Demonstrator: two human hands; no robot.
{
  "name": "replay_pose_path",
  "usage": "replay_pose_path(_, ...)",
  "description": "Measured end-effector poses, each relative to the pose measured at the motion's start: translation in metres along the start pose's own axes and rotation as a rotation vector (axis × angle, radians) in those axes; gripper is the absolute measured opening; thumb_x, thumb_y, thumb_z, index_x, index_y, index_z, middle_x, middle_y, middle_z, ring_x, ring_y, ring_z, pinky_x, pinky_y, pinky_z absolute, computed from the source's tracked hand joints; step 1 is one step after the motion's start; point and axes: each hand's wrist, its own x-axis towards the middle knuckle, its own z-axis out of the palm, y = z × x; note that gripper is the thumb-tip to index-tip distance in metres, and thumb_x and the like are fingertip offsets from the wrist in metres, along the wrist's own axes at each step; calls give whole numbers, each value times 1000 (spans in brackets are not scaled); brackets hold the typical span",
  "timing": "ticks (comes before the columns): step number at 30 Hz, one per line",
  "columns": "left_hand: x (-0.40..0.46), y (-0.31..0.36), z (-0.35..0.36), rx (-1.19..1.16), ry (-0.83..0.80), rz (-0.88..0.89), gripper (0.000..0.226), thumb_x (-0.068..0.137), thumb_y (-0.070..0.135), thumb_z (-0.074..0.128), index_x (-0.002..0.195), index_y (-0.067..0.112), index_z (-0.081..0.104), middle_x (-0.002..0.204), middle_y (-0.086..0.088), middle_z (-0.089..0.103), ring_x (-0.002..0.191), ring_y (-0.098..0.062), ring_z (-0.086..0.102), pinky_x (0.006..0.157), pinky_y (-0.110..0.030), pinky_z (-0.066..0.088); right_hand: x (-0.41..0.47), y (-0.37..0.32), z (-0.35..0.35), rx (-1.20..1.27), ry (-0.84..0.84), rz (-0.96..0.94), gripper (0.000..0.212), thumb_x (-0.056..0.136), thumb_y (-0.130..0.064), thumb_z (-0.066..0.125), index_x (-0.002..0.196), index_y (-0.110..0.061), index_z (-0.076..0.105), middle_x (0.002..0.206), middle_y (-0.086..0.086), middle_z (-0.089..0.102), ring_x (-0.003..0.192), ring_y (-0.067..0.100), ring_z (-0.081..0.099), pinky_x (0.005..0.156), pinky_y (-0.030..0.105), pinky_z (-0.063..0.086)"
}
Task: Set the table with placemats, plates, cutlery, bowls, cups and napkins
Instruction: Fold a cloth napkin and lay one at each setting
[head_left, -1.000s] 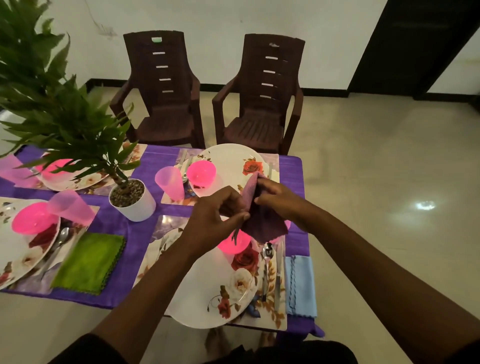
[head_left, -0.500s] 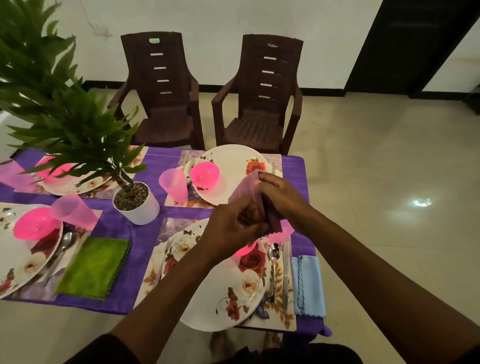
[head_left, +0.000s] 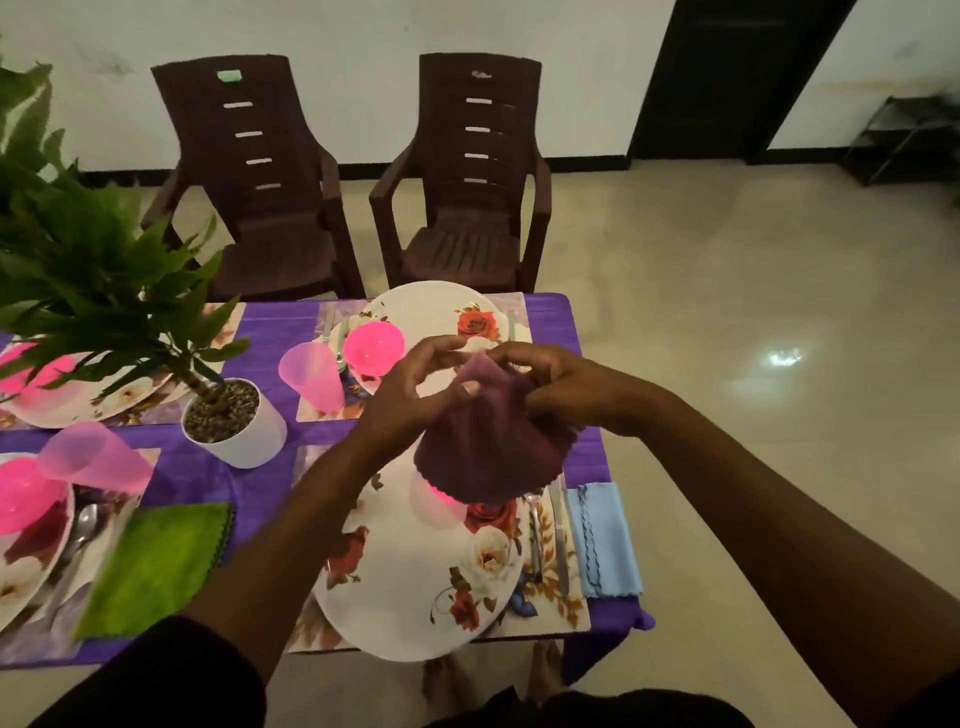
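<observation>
A dark purple napkin (head_left: 491, 447) hangs in the air above the near right place setting. My left hand (head_left: 415, 389) pinches its top left part and my right hand (head_left: 558, 389) grips its top right part. Below it lies a white floral plate (head_left: 410, 582) on a floral placemat (head_left: 550, 608), with a pink bowl (head_left: 441, 501) mostly hidden behind the napkin. A spoon (head_left: 535, 535) and a knife (head_left: 558, 540) lie to the right of the plate, beside a folded light blue napkin (head_left: 602, 540).
A far setting holds a floral plate (head_left: 441, 312), a pink bowl (head_left: 373, 347) and a pink cup (head_left: 311, 376). A potted plant (head_left: 234, 421) stands mid-table. A green napkin (head_left: 156, 566) and more settings lie at left. Two brown chairs (head_left: 462, 197) stand beyond the purple-clothed table (head_left: 260, 480).
Both hands have spread the bunched purple napkin wider, so it now hangs open below them. The view has shifted closer to the table's right end.
</observation>
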Motion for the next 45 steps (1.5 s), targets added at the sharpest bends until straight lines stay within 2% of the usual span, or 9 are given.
replay_pose_path(5, 6, 10, 10, -152, -356, -31, 20, 96, 41, 66, 112, 35, 77, 111, 3, 77, 107, -17, 73, 84, -26, 61, -23, 5, -15, -16, -68, -5, 56, 91, 16, 49, 133, -20, 57, 129, 8, 60, 114, 28, 63, 78, 36, 61)
replay_pose_path(12, 24, 34, 75, -91, -57, 85, 31, 99, 43, 63, 101, 17, 80, 91, -6, 78, 87, -26, 74, 74, -40, 58, -57, 45, -63, 169, 173, 27, 42, 94, 4, 61, 126, -23, 54, 111, 18, 70, 98, 34, 71, 72, 38, 62)
replay_pose_path(17, 43, 48, 142, -68, 224, 66, 49, 101, 44, 59, 86, -2, 71, 73, -21, 64, 65, -17, 52, 61, -36, 42, -80, 93, -108, 250, 210, 78, 53, 85, -22, 83, 129, -25, 55, 109, 11, 75, 95, 27, 75, 71, 32, 61)
replay_pose_path(20, 52, 54, 186, -66, 346, -47, 47, 103, 45, 56, 70, 12, 63, 60, 4, 55, 60, -7, 47, 61, -32, 38, -91, 121, -139, 227, 154, 98, 51, 81, -20, 87, 125, -21, 61, 111, 7, 73, 96, 25, 74, 71, 36, 64)
replay_pose_path(23, 62, 65, 226, -134, 428, -137, 39, 104, 44, 55, 74, 24, 69, 71, 11, 66, 68, -9, 59, 67, -33, 47, -97, 141, -171, 182, 179, 31, 42, 84, -15, 83, 121, -21, 65, 114, 4, 71, 100, 23, 71, 76, 37, 65)
replay_pose_path(27, 70, 78, 270, -216, 464, -282, 47, 101, 53, 53, 114, 15, 75, 113, -9, 75, 112, -33, 67, 102, -58, 52, -112, 165, -206, 133, 138, -53, 46, 88, -17, 79, 126, -34, 61, 133, -2, 62, 115, 17, 64, 86, 35, 63)
replay_pose_path(31, 90, 97, 287, -221, 494, -263, 41, 102, 50, 52, 108, 17, 75, 110, -9, 74, 110, -32, 67, 102, -61, 50, -111, 179, -242, 43, 125, -94, 32, 90, -21, 79, 119, -29, 68, 124, -8, 65, 115, 13, 64, 88, 36, 62)
replay_pose_path(40, 151, 98, 289, -252, 603, -323, 36, 99, 58, 52, 104, 30, 74, 105, 9, 75, 109, -19, 67, 102, -54, 53, -64, 187, -297, 115, 203, -64, 9, 97, -20, 70, 101, -12, 68, 89, 6, 73, 77, 16, 72, 62, 29, 62)
replay_pose_path(45, 200, 86, 283, -295, 628, -328, 58, 86, 70, 53, 113, 25, 76, 112, 4, 76, 114, -24, 67, 102, -55, 54, -16, 186, -333, 135, 158, -41, 8, 100, -23, 64, 97, -15, 66, 86, 4, 71, 77, 16, 70, 66, 33, 63)
